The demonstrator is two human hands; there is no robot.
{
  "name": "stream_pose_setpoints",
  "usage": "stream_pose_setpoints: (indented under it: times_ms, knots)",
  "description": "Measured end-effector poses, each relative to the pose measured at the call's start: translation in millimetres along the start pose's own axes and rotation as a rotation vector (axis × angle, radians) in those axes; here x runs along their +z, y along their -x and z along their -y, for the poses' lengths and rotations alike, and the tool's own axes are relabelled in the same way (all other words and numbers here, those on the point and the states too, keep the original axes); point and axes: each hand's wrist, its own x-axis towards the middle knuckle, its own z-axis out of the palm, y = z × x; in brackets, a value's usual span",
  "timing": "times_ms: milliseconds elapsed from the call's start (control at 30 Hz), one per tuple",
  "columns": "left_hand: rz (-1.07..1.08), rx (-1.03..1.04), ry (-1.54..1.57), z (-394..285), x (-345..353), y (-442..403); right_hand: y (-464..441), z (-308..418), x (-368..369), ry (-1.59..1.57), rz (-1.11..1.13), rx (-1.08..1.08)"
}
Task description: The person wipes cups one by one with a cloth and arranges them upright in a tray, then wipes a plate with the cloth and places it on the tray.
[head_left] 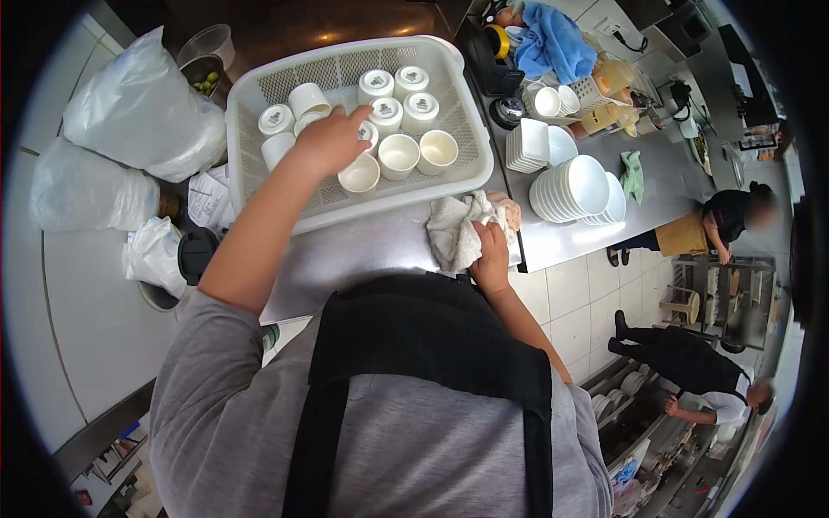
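A white perforated plastic basket (479, 160) holds several small white cups, some upside down with marks on their bases, others upright, such as one cup (398, 157) near the front. My left hand (332, 142) reaches over the cups, its fingers apart around the top of an upside-down cup (369, 135); whether they touch it is unclear. On the metal counter's front edge, right of the basket, my right hand (492, 257) grips a crumpled whitish cloth (455, 229).
Plastic bags (138, 104) lie left of the basket. Stacked white bowls (566, 190), square dishes (528, 142), a green cloth (632, 175) and a blue cloth (557, 43) sit on the right counter (553, 246). Two people (730, 216) (691, 363) stand farther right.
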Motion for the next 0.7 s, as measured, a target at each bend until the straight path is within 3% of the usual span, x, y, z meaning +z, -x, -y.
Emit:
stream_pose_setpoints:
  times_ms: [67, 200, 267, 300, 333, 400, 467, 500, 533, 567, 633, 667, 700]
  knots:
    - [-0.007, 0.041, -0.198, 1, 1, -18, -1, 0, 1, -0.008, 0.013, 0.000]
    - [0.133, -0.034, -0.214, -5, 6, -44, -6, 4, -4, -0.059, 0.046, 0.037]
    - [0.118, 0.037, -0.241, 3, 8, -48, -6, 0, -8, -0.179, 0.042, 0.069]
    - [0.080, 0.025, -0.236, 3, -1, -40, -7, 7, -13, -0.355, 0.023, 0.220]
    - [-0.036, 0.042, -0.144, 6, -12, -30, -8, 15, -25, -0.504, -0.029, 0.368]
    - [-0.245, 0.078, 0.047, 11, -34, -12, -16, 28, -52, -0.553, -0.107, 0.382]
    - [-0.416, 0.162, 0.304, 6, -47, 5, -27, 46, -76, -0.274, -0.129, 0.335]
    - [-0.496, 0.226, 0.459, -7, -47, 15, -20, 36, -84, 0.036, -0.143, 0.432]
    - [-0.338, 0.331, 0.699, -23, -42, 27, -43, 73, -97, 0.070, 0.095, 0.472]
    - [-0.178, 0.435, 0.936, -41, -37, 39, -49, 75, -87, -0.444, -0.122, 0.614]
    - [-0.114, 0.669, 1.118, -81, 8, 56, -53, 73, -78, -0.328, -0.120, 0.392]
    - [-0.340, 0.722, 0.885, -95, 26, 62, -52, 73, -80, -0.010, 0.018, 0.215]
    - [-0.419, 0.762, 0.938, -97, 38, 65, -50, 74, -82, 0.298, 0.093, 0.010]
